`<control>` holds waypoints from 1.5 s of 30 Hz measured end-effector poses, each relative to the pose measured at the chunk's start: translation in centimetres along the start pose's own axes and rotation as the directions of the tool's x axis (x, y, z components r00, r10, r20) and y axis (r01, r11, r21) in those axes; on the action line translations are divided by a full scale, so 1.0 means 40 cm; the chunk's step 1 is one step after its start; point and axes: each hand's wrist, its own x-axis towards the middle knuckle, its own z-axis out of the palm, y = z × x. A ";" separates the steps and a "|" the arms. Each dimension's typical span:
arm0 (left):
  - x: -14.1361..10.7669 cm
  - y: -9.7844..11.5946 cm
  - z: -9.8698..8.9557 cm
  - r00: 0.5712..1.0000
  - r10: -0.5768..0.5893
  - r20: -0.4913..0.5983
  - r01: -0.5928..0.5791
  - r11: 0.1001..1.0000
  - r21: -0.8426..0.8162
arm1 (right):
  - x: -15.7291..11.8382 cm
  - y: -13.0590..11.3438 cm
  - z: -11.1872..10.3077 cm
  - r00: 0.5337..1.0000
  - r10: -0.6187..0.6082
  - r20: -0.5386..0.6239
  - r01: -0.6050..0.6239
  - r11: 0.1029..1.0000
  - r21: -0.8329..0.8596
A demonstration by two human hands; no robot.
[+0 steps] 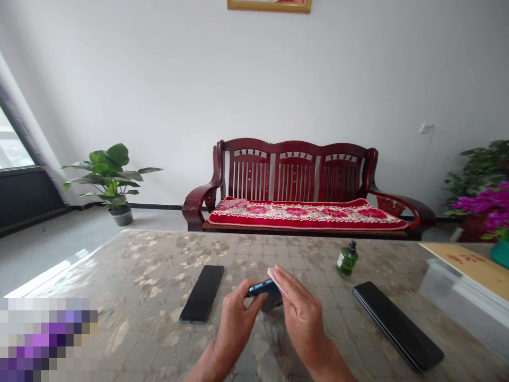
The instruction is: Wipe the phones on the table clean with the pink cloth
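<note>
My left hand (235, 318) grips a blue smartphone (262, 287) by its edge, thumb and fingers closed round it. The phone is tilted, with one narrow end facing me and part of its body in shadow. Against its right side lies my right hand (303, 306), fingers together, with a thin pale pink cloth or tissue (272, 274) under them. Most of that cloth is hidden by the fingers. Left of my hands, a black smartphone (202, 294) rests flat on the table. A small green bottle (347, 260) with a black top stands beyond my right hand.
On the patterned tablecloth (135, 297), a dark stack of what look like phones (397, 326) lies at right. Beyond it are a clear plastic box (457, 297), a tan board (473, 262) and purple flowers (487, 204). A wooden bench (294, 178) stands behind the table.
</note>
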 end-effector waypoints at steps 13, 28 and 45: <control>0.010 0.034 -0.064 0.934 -0.176 0.312 0.004 0.876 0.482 | -0.040 -0.011 0.034 0.953 -0.183 0.241 0.203 0.977 -0.063; -0.033 -0.057 -0.014 0.964 -0.154 0.216 0.081 0.946 0.314 | -0.059 0.021 0.049 0.932 -0.193 0.307 0.243 0.961 -0.134; -0.044 -0.059 -0.013 0.949 -0.232 0.213 0.143 0.919 0.367 | -0.078 0.121 0.056 0.973 -0.007 0.229 0.060 0.972 -0.226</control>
